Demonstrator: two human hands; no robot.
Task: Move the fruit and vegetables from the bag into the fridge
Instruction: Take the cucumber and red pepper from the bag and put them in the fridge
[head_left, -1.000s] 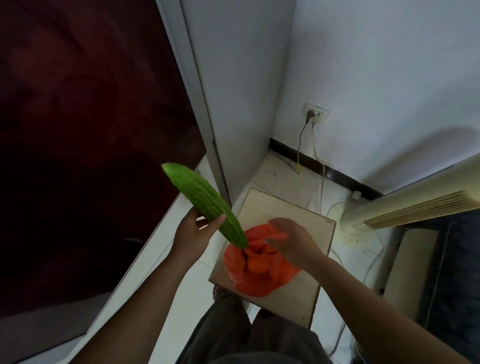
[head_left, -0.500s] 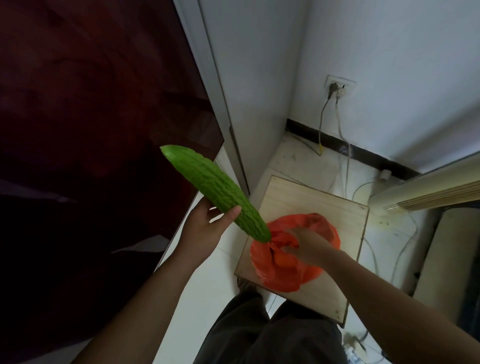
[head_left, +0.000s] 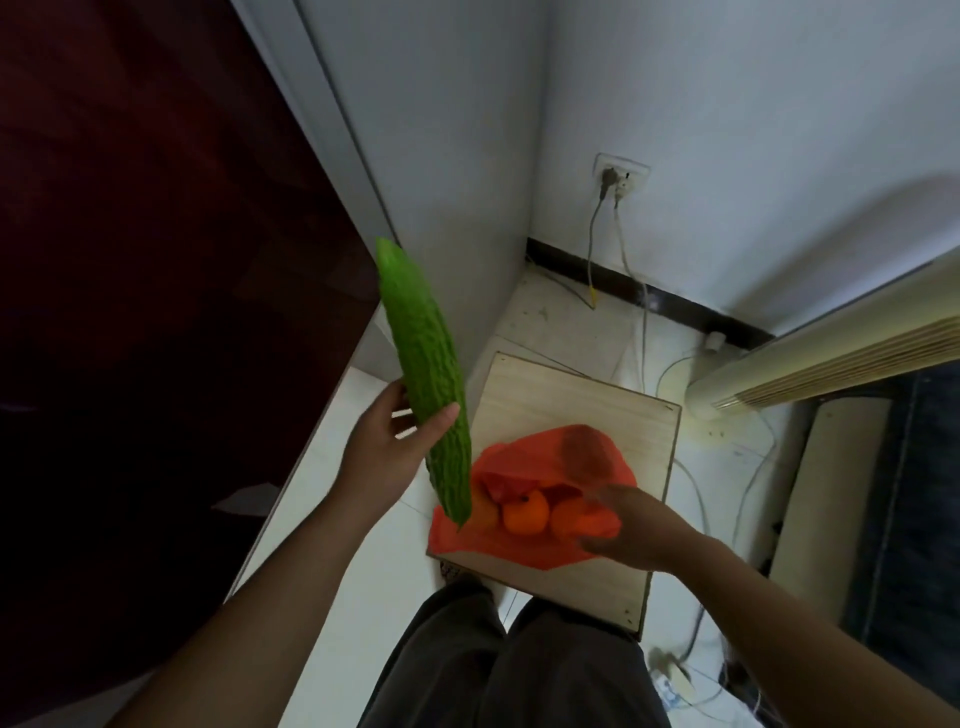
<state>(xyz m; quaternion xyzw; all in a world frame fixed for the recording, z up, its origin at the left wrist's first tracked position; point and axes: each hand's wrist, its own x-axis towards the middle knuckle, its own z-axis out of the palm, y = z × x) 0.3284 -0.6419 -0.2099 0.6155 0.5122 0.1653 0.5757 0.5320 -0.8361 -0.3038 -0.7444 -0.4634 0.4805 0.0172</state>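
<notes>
Bitter gourd (head_left: 427, 379) stands nearly upright, clamped in the left hand (head_left: 384, 447) beside the dark fridge door (head_left: 156, 312). Right hand (head_left: 631, 525), fingers spread apart, touches the orange bag (head_left: 524, 493) of fruit on the wooden board (head_left: 571, 400).

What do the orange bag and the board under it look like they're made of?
The orange bag looks like thin plastic film: crumpled, slightly glossy and translucent, with fruit showing through. The board looks like pale unfinished wood, probably plywood: faint grain, matte surface and a darker edge band, though the layers are not clear.
</notes>
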